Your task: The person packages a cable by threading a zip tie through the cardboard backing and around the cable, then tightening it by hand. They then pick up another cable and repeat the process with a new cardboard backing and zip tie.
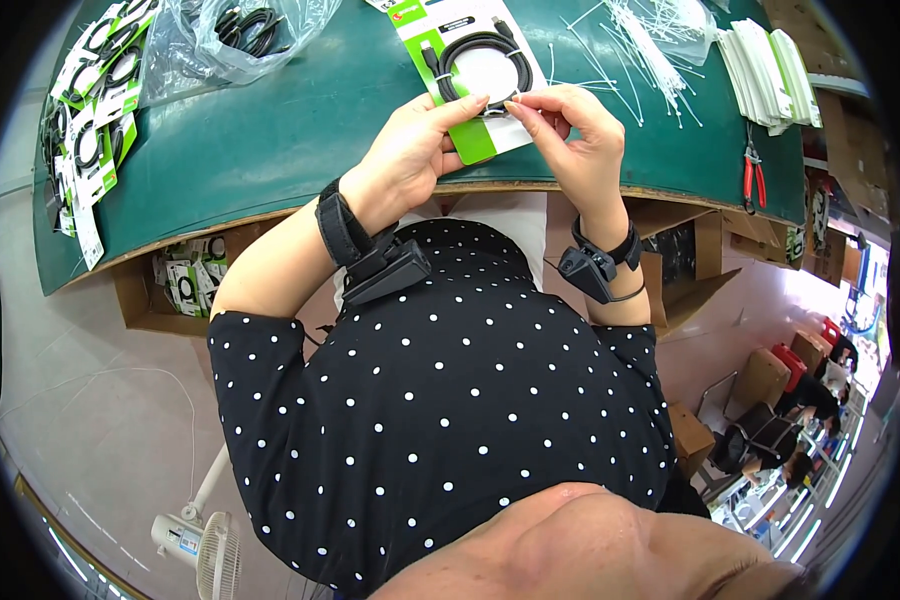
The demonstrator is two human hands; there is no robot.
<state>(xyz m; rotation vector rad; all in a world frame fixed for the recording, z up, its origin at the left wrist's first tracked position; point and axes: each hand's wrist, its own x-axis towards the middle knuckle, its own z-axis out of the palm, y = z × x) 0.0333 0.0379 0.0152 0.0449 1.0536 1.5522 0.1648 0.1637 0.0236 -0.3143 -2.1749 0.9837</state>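
The left hand (pixel 410 150) grasps a white and green card (pixel 485 72) by its left side, thumb on top and fingers behind it. The card is over the near edge of the worktop (pixel 270 140), around the middle, with a coiled black cable (pixel 482 40) lying against its face. The right hand (pixel 582 130) has thumb and forefinger pinched together at the near side of the coil; I cannot tell exactly what is between the tips.

White cable ties (pixel 655 55) lie loose to the right, on the far part of the worktop. Farther right stand stacked cards (pixel 765 75), with red-handled pliers (pixel 753 178) nearer. To the far left, a clear bag (pixel 185 60) holds black cables (pixel 248 30), with a heap of carded cables (pixel 95 110) left of it.
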